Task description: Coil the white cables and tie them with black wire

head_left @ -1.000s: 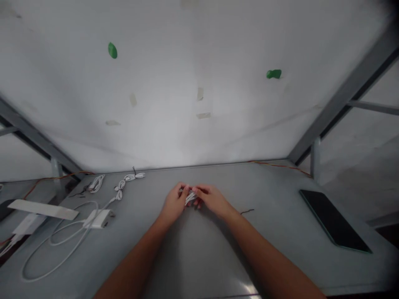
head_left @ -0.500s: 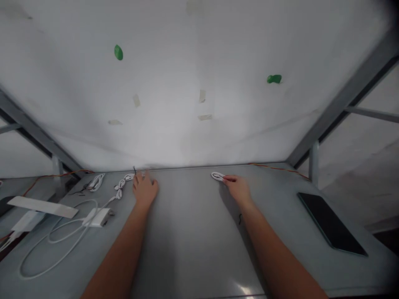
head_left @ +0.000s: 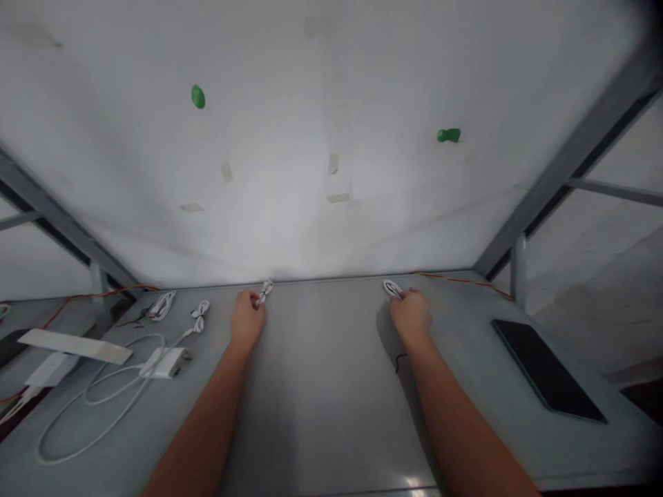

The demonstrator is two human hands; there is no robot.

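Observation:
Near the back edge of the grey table, my left hand is closed on a bundled white cable with a dark tie around it. The bundle's loops stick out beyond the fingers to the right. Farther right, my right hand pinches a coiled white cable, whose loop points up and left. A short black twist tie lies beside the right wrist.
Left on the table are another tied white cable, a coiled cable and a white charger with a long looped cord. A white strip lies at far left. A black tablet lies right. Behind stands a white wall.
My left hand has gone from spread over a cable bundle to gripping it, carrying it right. My right hand has shifted right with its coiled cable.

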